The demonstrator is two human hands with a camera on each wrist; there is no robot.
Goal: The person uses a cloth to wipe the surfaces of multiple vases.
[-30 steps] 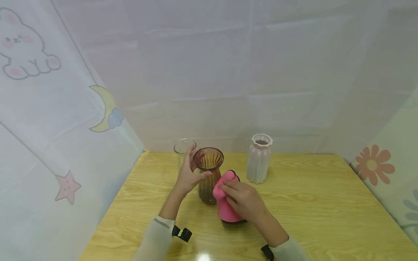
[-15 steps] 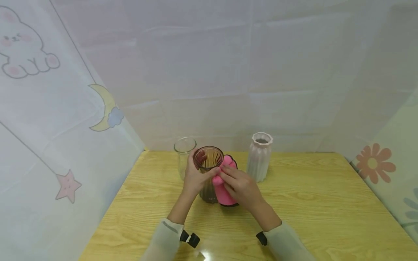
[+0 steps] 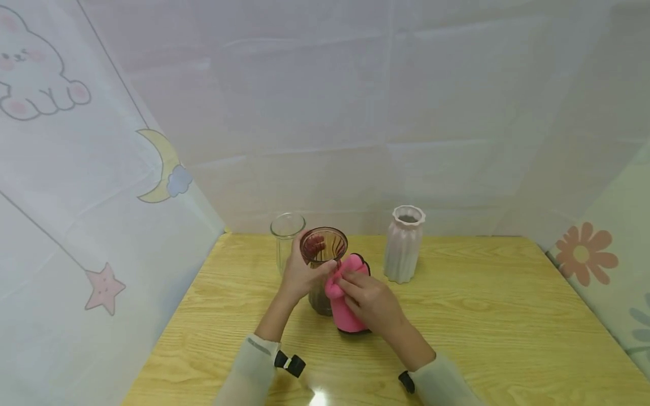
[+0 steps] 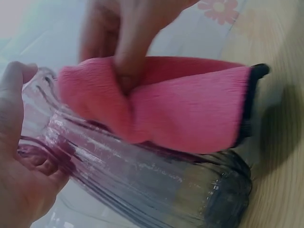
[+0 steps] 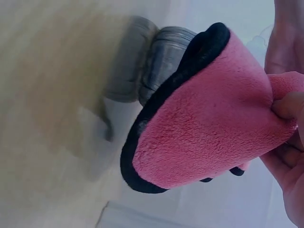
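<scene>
A ribbed purple-tinted glass vase (image 3: 321, 299) stands at the middle of the table. My left hand (image 3: 299, 273) grips it just under the flared rim, the thumb on the near side and the other fingers seen through the glass. In my right hand (image 3: 373, 301) a folded pink cloth (image 3: 347, 316) with black edging is pinched. The cloth lies against the vase's right side; in the left wrist view the pink cloth (image 4: 190, 109) covers part of the ribbed glass (image 4: 142, 175). In the right wrist view the cloth (image 5: 204, 123) hides most of the vase.
A clear glass vase (image 3: 281, 248) stands behind and left of the purple one, partly hidden by my left hand. Farther right is a white fluted vase (image 3: 402, 254). The wooden table (image 3: 482, 316) ends at a pale curtain (image 3: 325, 113) behind.
My right hand has moved the cloth up along the purple vase's side, then slightly down again. My left hand keeps its grip near the rim, its thumb shifting a little.
</scene>
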